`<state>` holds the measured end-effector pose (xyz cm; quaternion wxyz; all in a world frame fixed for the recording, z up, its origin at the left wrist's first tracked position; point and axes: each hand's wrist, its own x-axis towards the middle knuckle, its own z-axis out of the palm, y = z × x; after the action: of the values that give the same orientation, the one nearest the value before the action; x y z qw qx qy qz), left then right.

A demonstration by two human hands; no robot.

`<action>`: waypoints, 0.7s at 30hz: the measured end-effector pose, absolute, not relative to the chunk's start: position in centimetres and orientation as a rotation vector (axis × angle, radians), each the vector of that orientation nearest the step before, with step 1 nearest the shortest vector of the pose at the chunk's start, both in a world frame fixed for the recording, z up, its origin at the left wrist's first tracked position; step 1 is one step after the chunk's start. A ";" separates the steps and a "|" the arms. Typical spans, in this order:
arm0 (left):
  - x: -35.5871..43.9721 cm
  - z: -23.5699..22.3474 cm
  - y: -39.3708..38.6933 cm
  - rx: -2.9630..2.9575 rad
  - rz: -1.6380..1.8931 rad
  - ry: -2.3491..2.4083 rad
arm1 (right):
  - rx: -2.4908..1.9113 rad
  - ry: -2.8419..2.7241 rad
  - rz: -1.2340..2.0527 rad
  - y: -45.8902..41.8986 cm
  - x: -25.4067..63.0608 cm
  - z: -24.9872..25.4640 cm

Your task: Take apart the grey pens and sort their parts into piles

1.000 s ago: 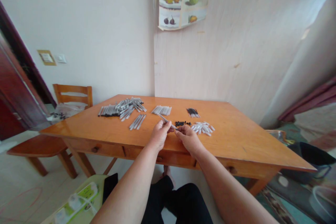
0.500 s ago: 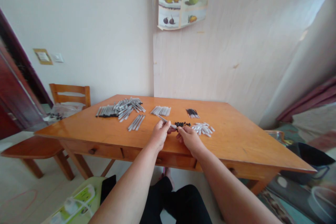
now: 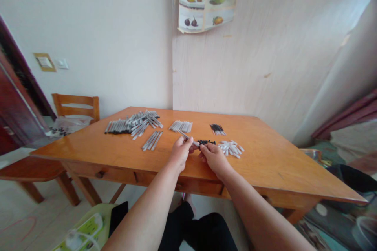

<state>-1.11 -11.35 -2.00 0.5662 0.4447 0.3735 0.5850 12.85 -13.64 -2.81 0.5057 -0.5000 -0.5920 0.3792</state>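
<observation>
Over the front middle of the table, my left hand [image 3: 180, 153] is closed around a slim grey pen [image 3: 183, 134], whose far end points up and left. My right hand [image 3: 214, 157] pinches at the pen's right end; any small part between those fingertips is hidden. Just beyond my fingers lie small black pieces [image 3: 207, 142]. To their right is a loose pile of white cap-like pieces [image 3: 231, 148]. Behind my left hand is a row of pale tubes [image 3: 180, 126]. Thin black-and-clear sticks, like refills [image 3: 217, 129], lie farther back.
A large heap of grey pens [image 3: 144, 120] covers the table's [image 3: 273, 153] back left, with several more pens [image 3: 152, 140] nearer me. A wooden chair [image 3: 75, 104] holding a plastic bag stands left. A power strip [image 3: 85, 233] sits low left; a dark bin [image 3: 352, 176] stands right.
The view has shifted slightly. Both hands stay together at the pen, with only a small change in finger position.
</observation>
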 end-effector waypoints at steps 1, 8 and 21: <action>-1.1 -2.0 -11.2 1.042 1.369 0.883 | -1.210 -1.440 0.898 -13.5 12.9 -2.8; -0.3 -1.6 -10.2 0.950 1.347 0.932 | -1.317 -1.570 0.532 -13.0 13.3 -2.2; -0.2 -0.5 -6.5 0.877 1.375 0.919 | -1.572 -1.610 0.247 -10.8 19.1 0.0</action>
<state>-0.16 -6.48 -0.49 0.5932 0.3772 0.3953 0.5913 19.05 -10.81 -0.01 0.4250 -0.6286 -0.6438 0.0989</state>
